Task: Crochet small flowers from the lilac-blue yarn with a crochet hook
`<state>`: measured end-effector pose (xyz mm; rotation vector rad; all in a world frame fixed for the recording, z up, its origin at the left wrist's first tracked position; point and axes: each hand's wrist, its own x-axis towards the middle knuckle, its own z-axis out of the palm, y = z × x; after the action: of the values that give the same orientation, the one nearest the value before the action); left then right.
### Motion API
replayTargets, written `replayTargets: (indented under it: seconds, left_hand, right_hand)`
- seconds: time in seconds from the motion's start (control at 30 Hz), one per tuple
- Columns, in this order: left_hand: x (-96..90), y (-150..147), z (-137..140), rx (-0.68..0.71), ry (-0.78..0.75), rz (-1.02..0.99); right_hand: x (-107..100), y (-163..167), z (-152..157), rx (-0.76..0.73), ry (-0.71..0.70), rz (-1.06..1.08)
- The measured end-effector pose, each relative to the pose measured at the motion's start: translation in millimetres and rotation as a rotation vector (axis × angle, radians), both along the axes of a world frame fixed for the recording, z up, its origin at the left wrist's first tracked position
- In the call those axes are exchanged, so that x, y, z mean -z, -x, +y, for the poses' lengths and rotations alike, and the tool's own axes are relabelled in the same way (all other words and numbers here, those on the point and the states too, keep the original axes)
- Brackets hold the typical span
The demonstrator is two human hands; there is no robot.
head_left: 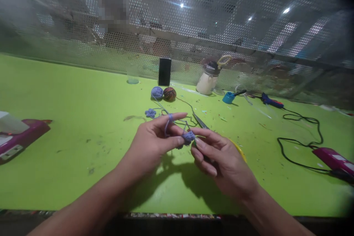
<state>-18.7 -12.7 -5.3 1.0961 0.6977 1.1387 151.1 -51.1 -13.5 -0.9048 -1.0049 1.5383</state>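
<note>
My left hand pinches a small piece of purple crochet work between thumb and fingers. Purple yarn wraps round its outstretched index finger and runs down to the piece. Close against the right side of the work, my right hand is closed on what looks like a crochet hook, mostly hidden by the fingers; a bit of green shows at the fingertips. Beyond the hands lie a purple yarn ball, a dark multicoloured yarn ball and a purple crocheted flower.
Scissors lie partly under my right hand. A phone, a clear cup, a bottle and a blue container stand at the back. Power strips lie left and right; a black cable crosses the right side.
</note>
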Motion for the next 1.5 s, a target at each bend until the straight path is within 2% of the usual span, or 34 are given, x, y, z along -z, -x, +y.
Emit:
replayTargets:
  seconds: [0.17, 0.27, 0.53, 0.63, 0.73, 0.83, 1.1, 1.17, 1.23, 1.4, 1.5]
  left_hand:
    - [0.5, 4.9, 4.0, 0.115, 0.076, -0.053]
    - [-2.0, 6.5, 3.3, 0.150, 0.103, -0.029]
    - [-4.3, 11.6, 2.1, 0.219, 0.129, -0.049]
    - [-3.1, 12.7, 1.4, 0.263, 0.122, -0.053]
    - [-2.5, 12.6, 0.5, 0.272, 0.102, -0.037]
    - [-2.6, 12.0, -0.3, 0.255, 0.079, -0.023]
    - [-4.2, 11.4, 0.9, 0.234, 0.052, 0.013]
    - [-4.1, 11.7, 1.0, 0.241, 0.050, 0.011]
    - [-3.8, 12.4, 0.8, 0.255, 0.044, 0.011]
    - [-3.6, 13.4, 0.1, 0.269, 0.030, 0.027]
    - [-4.0, 12.9, 0.5, 0.272, 0.030, 0.027]
  right_hand:
    - [2.1, -5.0, -2.0, -0.014, -0.083, -0.073]
    - [2.7, -11.1, -2.3, -0.012, -0.151, -0.202]
    - [-4.8, -23.5, -7.9, 0.188, -0.549, -0.816]
    - [-9.7, -27.0, -8.9, 0.212, -0.694, -0.980]
    - [-13.4, -29.2, -8.7, 0.195, -0.764, -1.011]
    - [-13.8, -30.1, -9.5, 0.196, -0.752, -0.991]
    - [-7.2, -30.7, -14.1, 0.135, -0.513, -0.815]
    - [-8.4, -29.9, -14.5, 0.131, -0.503, -0.810]
    - [-11.0, -29.4, -14.6, 0.159, -0.556, -0.861]
    - [-17.9, -31.2, -15.0, 0.188, -0.799, -0.965]
    - [-20.2, -33.5, -16.2, 0.168, -0.846, -1.012]
